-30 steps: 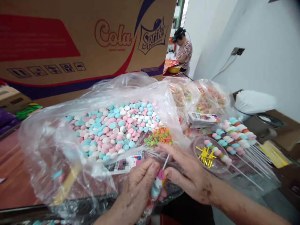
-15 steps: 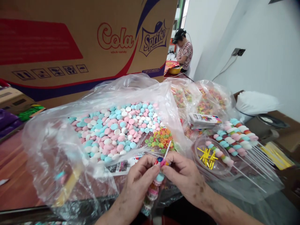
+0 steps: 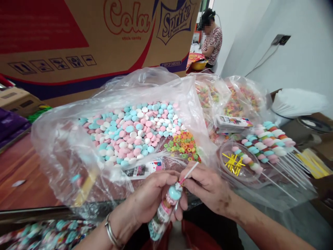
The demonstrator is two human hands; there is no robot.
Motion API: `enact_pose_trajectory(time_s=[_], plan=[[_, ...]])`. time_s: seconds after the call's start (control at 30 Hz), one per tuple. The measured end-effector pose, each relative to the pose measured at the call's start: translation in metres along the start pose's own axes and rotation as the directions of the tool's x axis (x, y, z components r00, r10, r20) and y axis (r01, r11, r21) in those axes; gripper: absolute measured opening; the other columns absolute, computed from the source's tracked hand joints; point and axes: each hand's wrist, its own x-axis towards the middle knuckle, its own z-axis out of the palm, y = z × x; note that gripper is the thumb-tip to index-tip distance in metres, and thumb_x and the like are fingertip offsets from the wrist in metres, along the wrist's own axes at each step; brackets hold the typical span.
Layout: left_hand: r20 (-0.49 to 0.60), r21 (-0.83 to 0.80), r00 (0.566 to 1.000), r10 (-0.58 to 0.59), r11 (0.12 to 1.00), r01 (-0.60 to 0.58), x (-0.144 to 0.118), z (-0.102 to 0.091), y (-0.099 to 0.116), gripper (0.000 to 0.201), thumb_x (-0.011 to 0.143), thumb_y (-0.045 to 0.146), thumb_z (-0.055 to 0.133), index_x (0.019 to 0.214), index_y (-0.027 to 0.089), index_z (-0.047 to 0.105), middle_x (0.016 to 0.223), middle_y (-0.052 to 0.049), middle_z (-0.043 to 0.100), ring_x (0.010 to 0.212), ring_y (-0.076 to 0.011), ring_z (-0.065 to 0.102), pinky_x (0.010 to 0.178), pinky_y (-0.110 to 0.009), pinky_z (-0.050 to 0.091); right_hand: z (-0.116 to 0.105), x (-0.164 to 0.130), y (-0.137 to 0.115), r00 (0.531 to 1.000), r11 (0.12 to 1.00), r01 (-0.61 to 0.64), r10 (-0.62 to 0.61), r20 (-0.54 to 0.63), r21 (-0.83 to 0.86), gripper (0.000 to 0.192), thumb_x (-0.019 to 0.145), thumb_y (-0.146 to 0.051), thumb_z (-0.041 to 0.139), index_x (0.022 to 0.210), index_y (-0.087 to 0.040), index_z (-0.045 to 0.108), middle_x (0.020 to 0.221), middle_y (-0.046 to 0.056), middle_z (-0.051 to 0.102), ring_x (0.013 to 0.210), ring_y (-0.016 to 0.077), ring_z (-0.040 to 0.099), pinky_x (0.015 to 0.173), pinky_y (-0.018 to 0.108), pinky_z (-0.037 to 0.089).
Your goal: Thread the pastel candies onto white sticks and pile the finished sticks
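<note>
My left hand point(image 3: 149, 199) grips a candy skewer point(image 3: 166, 205) of stacked pink, blue and green sweets, held low in front of me. My right hand point(image 3: 208, 187) pinches the white stick point(image 3: 191, 171) that pokes out of its top, fingertips next to the top blue sweet. Right behind both hands lies an open clear bag point(image 3: 65, 152) of pink, blue and white round sweets point(image 3: 132, 132), with a small heap of coloured ring sweets point(image 3: 183, 146) at its near right corner.
A clear tub of gold twist ties point(image 3: 235, 163) and a pile of finished skewers point(image 3: 267, 146) lie at right. More bags of ring sweets point(image 3: 234, 100) and a card pack point(image 3: 232, 123) sit behind. A big cardboard box point(image 3: 78, 45) stands at the back. Another person point(image 3: 212, 38) sits far off.
The ring sweet pinched at the skewer's top is gone from my fingertips; a blue sweet now tops the stack. The skewer has tilted left and lower, and the view has shifted down.
</note>
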Motion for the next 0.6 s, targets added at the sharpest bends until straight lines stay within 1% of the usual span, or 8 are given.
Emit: enact_pose_trajectory(time_s=[0.07,0.17,0.33,0.4,0.43,0.5,0.57,0.6], plan=[[0.082,0.039,0.996,0.030,0.999,-0.034,-0.002,-0.002,0.001,0.033,0.087,0.035,0.050,0.082,0.008,0.068,0.068,-0.015,0.072,0.042,-0.0136,0.060,0.039,-0.019,0.044,0.003,0.000,-0.001,0.997,0.993,0.058,-0.063,-0.038,-0.105,0.018,0.094,-0.014,0.047,0.084,-0.017,0.061,0.079,0.002,0.061,0.078,0.0134,0.055,0.074,0.025,0.043],[0.122,0.098,0.991,0.050,0.993,-0.062,-0.007,-0.003,0.005,0.028,0.088,0.031,0.056,0.083,0.007,0.068,0.065,-0.010,0.067,0.043,-0.0081,0.054,0.043,-0.016,0.040,0.010,-0.002,-0.002,0.991,0.987,0.045,-0.064,-0.121,-0.155,0.019,0.093,-0.013,0.046,0.077,-0.016,0.057,0.074,0.001,0.058,0.073,0.0128,0.053,0.069,0.024,0.042],[0.046,0.209,0.998,0.051,0.976,-0.059,-0.012,0.000,0.011,0.024,0.087,0.034,0.063,0.079,0.011,0.065,0.065,-0.003,0.062,0.047,-0.0065,0.054,0.045,-0.014,0.037,0.017,-0.005,-0.001,0.973,0.992,-0.043,0.015,-0.231,-0.118,0.017,0.092,-0.012,0.047,0.081,-0.018,0.058,0.073,-0.001,0.059,0.069,0.0106,0.056,0.066,0.021,0.044],[-0.019,0.242,0.997,0.078,0.968,-0.071,-0.011,0.001,0.012,0.025,0.087,0.034,0.063,0.073,0.012,0.062,0.063,-0.001,0.060,0.045,-0.0057,0.052,0.043,-0.014,0.035,0.014,-0.009,0.000,0.958,0.979,-0.062,0.004,-0.286,-0.196,0.015,0.093,-0.012,0.048,0.085,-0.018,0.058,0.075,-0.001,0.061,0.070,0.0109,0.057,0.066,0.021,0.045],[-0.047,0.251,0.995,0.090,0.965,-0.075,-0.010,0.002,0.011,0.026,0.087,0.034,0.063,0.071,0.013,0.060,0.062,-0.001,0.059,0.044,-0.0055,0.050,0.042,-0.014,0.033,0.011,-0.011,0.000,0.944,0.956,-0.052,-0.046,-0.325,-0.287,0.013,0.093,-0.012,0.048,0.089,-0.018,0.059,0.077,0.000,0.063,0.072,0.0120,0.058,0.067,0.023,0.046],[-0.063,0.261,0.992,0.105,0.962,-0.085,-0.008,0.002,0.009,0.029,0.087,0.034,0.063,0.067,0.014,0.059,0.059,0.000,0.057,0.043,-0.0056,0.047,0.041,-0.015,0.031,0.005,-0.017,-0.002,0.920,0.839,0.047,-0.248,-0.304,-0.543,0.014,0.095,-0.015,0.049,0.103,-0.016,0.061,0.088,0.005,0.067,0.084,0.0163,0.059,0.079,0.029,0.047],[-0.032,0.265,0.995,0.099,0.960,-0.087,-0.006,0.001,0.004,0.030,0.086,0.037,0.064,0.067,0.014,0.060,0.057,0.001,0.055,0.043,-0.0062,0.045,0.042,-0.016,0.033,-0.001,-0.021,-0.006,0.898,0.635,0.213,-0.427,-0.108,-0.742,0.026,0.097,-0.018,0.044,0.118,-0.013,0.060,0.106,0.009,0.068,0.102,0.0217,0.056,0.095,0.039,0.041],[-0.019,0.267,0.996,0.082,0.961,-0.074,-0.005,0.000,0.002,0.031,0.086,0.038,0.064,0.068,0.014,0.061,0.057,0.001,0.055,0.044,-0.0063,0.044,0.043,-0.017,0.034,-0.003,-0.023,-0.008,0.887,0.549,0.295,-0.461,0.011,-0.782,0.031,0.098,-0.018,0.040,0.121,-0.012,0.060,0.112,0.010,0.067,0.108,0.0234,0.053,0.101,0.043,0.036]])
